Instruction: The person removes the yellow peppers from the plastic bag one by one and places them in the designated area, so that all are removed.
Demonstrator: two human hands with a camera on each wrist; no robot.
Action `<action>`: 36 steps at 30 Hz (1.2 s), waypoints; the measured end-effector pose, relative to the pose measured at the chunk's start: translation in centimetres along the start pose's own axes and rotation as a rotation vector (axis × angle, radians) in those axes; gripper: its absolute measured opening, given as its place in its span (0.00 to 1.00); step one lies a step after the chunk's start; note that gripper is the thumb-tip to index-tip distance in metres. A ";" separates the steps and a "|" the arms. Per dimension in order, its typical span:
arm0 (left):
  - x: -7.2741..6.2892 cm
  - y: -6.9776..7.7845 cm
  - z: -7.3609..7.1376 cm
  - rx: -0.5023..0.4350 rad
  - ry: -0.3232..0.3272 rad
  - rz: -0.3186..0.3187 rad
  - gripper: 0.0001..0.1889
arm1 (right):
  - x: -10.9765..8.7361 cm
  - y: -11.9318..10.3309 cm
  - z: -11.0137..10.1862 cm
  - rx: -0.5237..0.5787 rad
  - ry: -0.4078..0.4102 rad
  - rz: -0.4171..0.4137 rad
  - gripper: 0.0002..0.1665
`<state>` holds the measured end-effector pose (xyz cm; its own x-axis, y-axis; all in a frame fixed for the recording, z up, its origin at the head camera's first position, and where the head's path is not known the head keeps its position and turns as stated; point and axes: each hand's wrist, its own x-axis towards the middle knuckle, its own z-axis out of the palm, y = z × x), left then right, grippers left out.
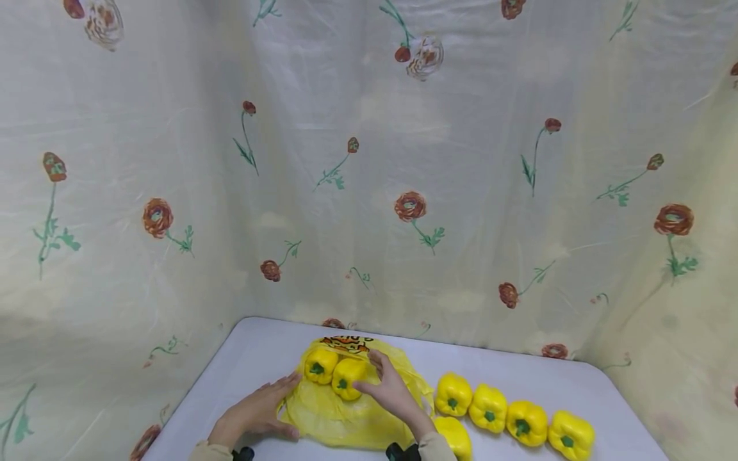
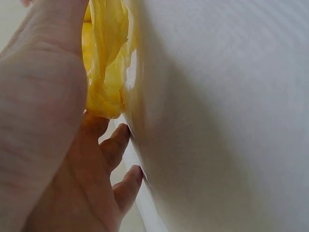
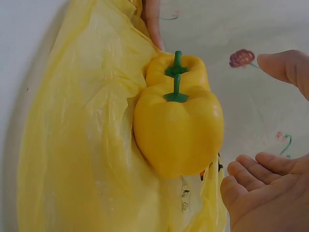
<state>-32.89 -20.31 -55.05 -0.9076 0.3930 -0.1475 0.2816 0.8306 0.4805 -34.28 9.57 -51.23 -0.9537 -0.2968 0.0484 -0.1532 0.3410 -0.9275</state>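
Observation:
A yellow plastic bag (image 1: 346, 428) with dark printing at its far end lies spread on the white table. Two yellow bell peppers (image 3: 178, 130) with green stems sit side by side on it. My left hand (image 1: 257, 410) is at the bag's left edge, fingers extended toward the left pepper (image 1: 320, 365). In the left wrist view its fingers (image 2: 128, 188) are spread low by the tabletop, beside the bag's crumpled edge. Over the bag, my right hand (image 1: 392, 387) is beside the right pepper (image 1: 348, 378), thumb and fingers apart with nothing held between them.
Several more yellow bell peppers (image 1: 488, 408) stand in a slanting row right of the bag, with another pepper (image 1: 453, 436) nearer the front by the right sleeve. A flower-printed curtain (image 1: 369, 192) hangs behind and along both sides of the white table (image 1: 259, 339).

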 end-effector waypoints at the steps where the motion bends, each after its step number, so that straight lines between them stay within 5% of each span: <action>1: 0.0 0.0 0.0 -0.001 -0.002 0.001 0.62 | 0.1 0.1 0.0 0.000 -0.002 0.002 0.51; 11: 0.3 -0.3 0.1 -0.004 -0.016 -0.047 0.63 | 1.1 0.9 0.6 0.019 -0.022 0.009 0.52; 36: 0.4 -0.1 0.2 0.011 -0.023 -0.021 0.63 | 2.8 3.1 2.3 0.027 0.032 0.075 0.55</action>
<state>-33.20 -20.22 -55.33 -0.9059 0.3842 -0.1779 0.2658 0.8432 0.4673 -36.86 7.72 -54.82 -0.9700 -0.2429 -0.0098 -0.0749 0.3370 -0.9385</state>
